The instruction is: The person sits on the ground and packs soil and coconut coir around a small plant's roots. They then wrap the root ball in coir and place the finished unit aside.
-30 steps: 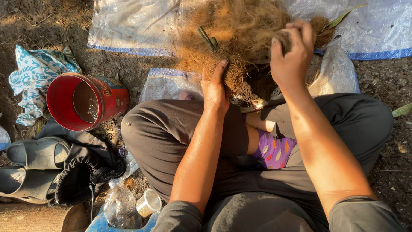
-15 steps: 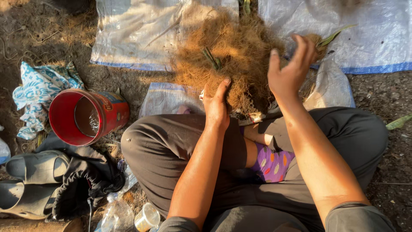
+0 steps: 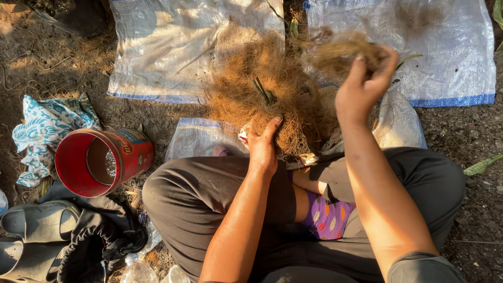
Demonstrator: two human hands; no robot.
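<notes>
A big tangled clump of brown fibrous roots (image 3: pixel 262 94) lies on the ground in front of my crossed legs. My left hand (image 3: pixel 263 144) presses on its near edge, fingers wrapped into the fibres. Up and to the right, my right hand (image 3: pixel 362 89) is raised, its fingers pinched on a tuft of brown fibres (image 3: pixel 338 55) drawn out of the clump. A few green stems (image 3: pixel 260 89) stick out of the roots.
Two white woven plastic sacks (image 3: pixel 173 42) (image 3: pixel 450 47) are spread on the dirt beyond the clump. A red can (image 3: pixel 99 162) lies tipped at my left, beside a blue patterned cloth (image 3: pixel 44 128), grey sandals (image 3: pixel 36 222) and a dark bag (image 3: pixel 99 236).
My right hand has lifted up and to the right, pulling a tuft of fibres away from the clump. The left hand has stayed on the clump's near edge.
</notes>
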